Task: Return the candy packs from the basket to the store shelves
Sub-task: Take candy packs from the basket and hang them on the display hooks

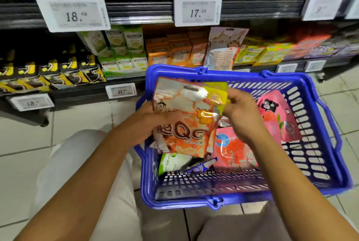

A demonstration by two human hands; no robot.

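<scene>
A blue plastic basket [314, 116] stands on the floor in front of the low shelves. My left hand [153, 122] grips an orange and white candy pack [182, 124] held upright over the basket's left side. My right hand [242, 114] pinches a small yellow pack [217, 95] at the top right of the orange one. Inside the basket lie a pink bear pack [275, 112], a red strawberry pack [233, 151], a green and white pack [172, 163] and a purple pack [202, 167].
The lower shelf holds black and yellow packs [58, 71], green boxes [124, 50], orange boxes [172, 50], a hanging white pouch [223, 48] and yellow packs [264, 54]. Price tags [197, 11] line the shelf edges. My knees frame the basket on the tiled floor [23, 136].
</scene>
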